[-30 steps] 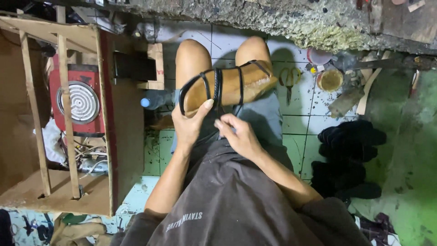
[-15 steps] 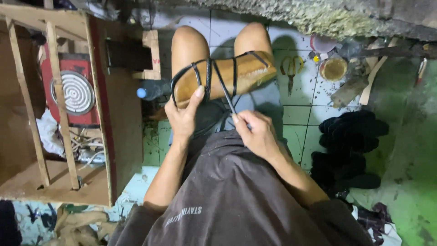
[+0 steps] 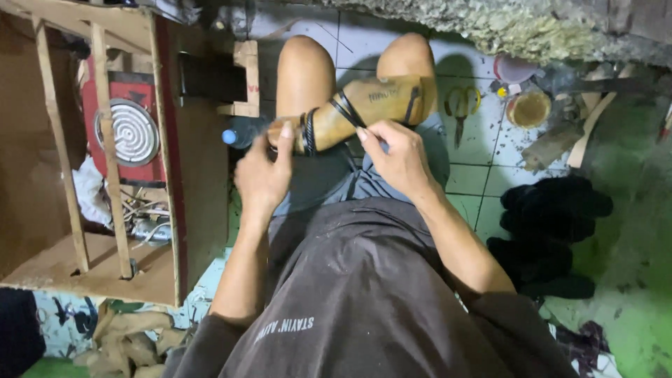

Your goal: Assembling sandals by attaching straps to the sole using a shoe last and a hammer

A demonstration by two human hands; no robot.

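**Sandal on the knees, straps bunched**

Since half a second ago, both hands have shifted: the left hand (image 3: 262,175) has slid to the sandal's near-left end, and the right hand (image 3: 399,157) has risen to pinch a strap at the middle, where the straps previously stood spread out in loops.

The sandal (image 3: 357,108) lies across the person's bare knees, its long axis running from lower left to upper right, the upper-right end resting against the right knee. Its sole is tan brown and smooth, with a faint dark stamp near the upper end. Black straps (image 3: 308,131) wrap it in narrow bands, two close together near the left end, another crossing the middle.

The left hand is curled, fingertips touching the sole's left end. The right hand is closed, thumb and forefinger gripping a black strap.

On the tiled floor (image 3: 476,182) to the right lie scissors (image 3: 460,105) and a round tin (image 3: 528,108); dark footwear (image 3: 549,234) sits farther right. A wooden frame (image 3: 105,161) stands at left.
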